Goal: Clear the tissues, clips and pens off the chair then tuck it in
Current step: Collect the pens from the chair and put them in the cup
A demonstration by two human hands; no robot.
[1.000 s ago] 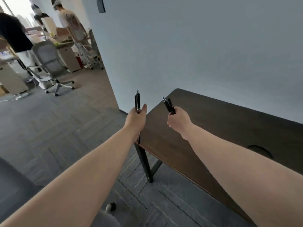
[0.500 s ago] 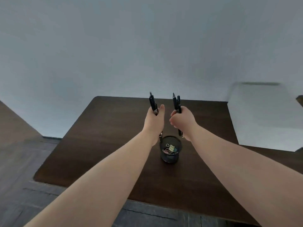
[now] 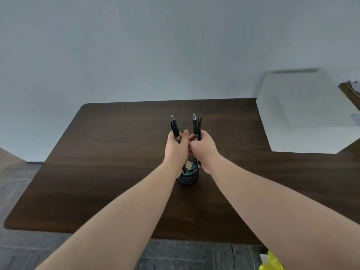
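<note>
My left hand is closed around one black pen, held upright. Two black pens stand upright in my right hand, and their lower ends reach down to the rim of a black mesh pen cup. The cup stands on the dark wooden desk directly below both hands and holds coloured binder clips. The two hands touch each other above the cup. The chair is out of view.
A white box-like block sits at the desk's back right against the pale wall. Something yellow shows at the bottom right on the grey carpet floor. The desk's front edge runs just in front of me.
The view has swung from the open office to the desk. Both hands have drawn together and come down over the pen cup, still holding the pens.
</note>
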